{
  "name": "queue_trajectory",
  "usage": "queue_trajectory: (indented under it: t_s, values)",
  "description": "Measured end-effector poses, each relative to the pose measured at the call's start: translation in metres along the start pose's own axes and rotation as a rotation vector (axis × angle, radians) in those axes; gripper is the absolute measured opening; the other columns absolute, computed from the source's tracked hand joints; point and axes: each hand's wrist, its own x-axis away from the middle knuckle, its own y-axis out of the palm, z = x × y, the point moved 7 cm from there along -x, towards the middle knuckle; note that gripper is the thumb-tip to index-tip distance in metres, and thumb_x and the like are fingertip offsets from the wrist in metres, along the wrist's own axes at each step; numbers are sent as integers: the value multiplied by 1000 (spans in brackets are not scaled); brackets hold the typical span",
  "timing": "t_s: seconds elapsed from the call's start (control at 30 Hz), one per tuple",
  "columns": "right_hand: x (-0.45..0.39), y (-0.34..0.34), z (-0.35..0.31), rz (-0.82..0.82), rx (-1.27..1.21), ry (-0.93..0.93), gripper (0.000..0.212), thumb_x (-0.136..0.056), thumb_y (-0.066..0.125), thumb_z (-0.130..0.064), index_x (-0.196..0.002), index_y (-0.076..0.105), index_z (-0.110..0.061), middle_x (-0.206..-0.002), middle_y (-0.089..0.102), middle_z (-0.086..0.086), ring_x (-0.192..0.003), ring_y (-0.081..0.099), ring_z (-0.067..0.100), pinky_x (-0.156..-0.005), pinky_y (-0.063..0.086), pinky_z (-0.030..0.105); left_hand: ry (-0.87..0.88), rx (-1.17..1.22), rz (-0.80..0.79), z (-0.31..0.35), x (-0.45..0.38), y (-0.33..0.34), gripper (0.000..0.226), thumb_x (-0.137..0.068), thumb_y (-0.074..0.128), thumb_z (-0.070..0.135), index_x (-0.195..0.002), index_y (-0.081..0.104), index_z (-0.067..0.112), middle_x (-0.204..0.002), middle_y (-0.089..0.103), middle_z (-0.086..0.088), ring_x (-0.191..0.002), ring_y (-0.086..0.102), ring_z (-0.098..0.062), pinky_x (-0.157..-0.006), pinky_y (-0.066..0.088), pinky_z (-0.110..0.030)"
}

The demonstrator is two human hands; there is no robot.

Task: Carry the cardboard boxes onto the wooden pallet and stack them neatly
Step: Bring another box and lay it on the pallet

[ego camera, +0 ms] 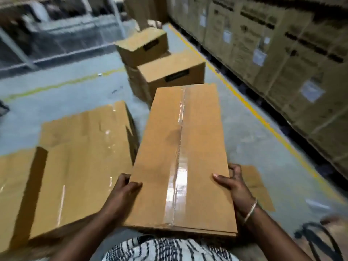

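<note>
A person holds a long brown cardboard box with shiny clear tape down its top (180, 157) out in front of the body. The left hand (122, 189) grips the near left edge, and the right hand (232, 183) grips the near right edge, thumbs on top. Both hands sit at the near end only, so the far end has nothing under it. I think the box could tip down at the far end and slip out.

Just to the left are flat brown taped boxes packed side by side (75, 157), lower than the held box. The wooden pallet is hidden, so I cannot tell if they sit on it. If the held box comes down crooked, it may stick out over the edge.

More brown boxes on the grey floor (169, 70) wait farther off. The picture is blurry, so the person seems to be moving fast, and a bump could happen.
</note>
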Motion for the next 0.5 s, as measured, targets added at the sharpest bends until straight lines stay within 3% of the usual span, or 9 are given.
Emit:
queue_trajectory:
  t_s: [0.1,0.2,0.27,0.37,0.5]
  values:
    - [6,73,-2,-159,123,13,51,-83,65,-1,-122,38,-19,-109,62,23,-75,68,35,-53,56,36,44,180,86,-7,33,-57,38,-93,53,-1,-125,43,17,-93,51,10,-76,48,-4,-45,43,-6]
    - [22,146,9,-304,237,23,50,-84,66,-7,-122,39,-26,-116,59,25,-89,65,44,-65,56,46,73,340,160,-17,74,-109,67,-90,55,-6,-149,32,15,-125,51,5,-77,45,4,-52,44,-7]
    - [43,198,24,-403,289,37,47,-81,69,-10,-115,43,-29,-116,60,26,-88,65,45,-68,56,49,91,422,268,-46,102,-160,70,-87,60,-8,-149,34,13,-130,48,2,-75,50,2,-59,44,-10]
    - [88,274,58,-526,356,70,55,-68,72,-13,-114,45,-26,-107,65,22,-80,68,42,-67,57,50,116,466,389,-86,151,-235,73,-73,78,10,-140,50,22,-115,71,-2,-85,72,-20,-71,56,-32]
    - [150,372,134,-660,438,108,60,-60,78,-10,-110,50,-29,-107,66,24,-74,68,40,-64,57,49,105,499,527,-151,224,-336,42,-84,68,4,-122,61,23,-102,76,-1,-87,73,-24,-69,55,-34]
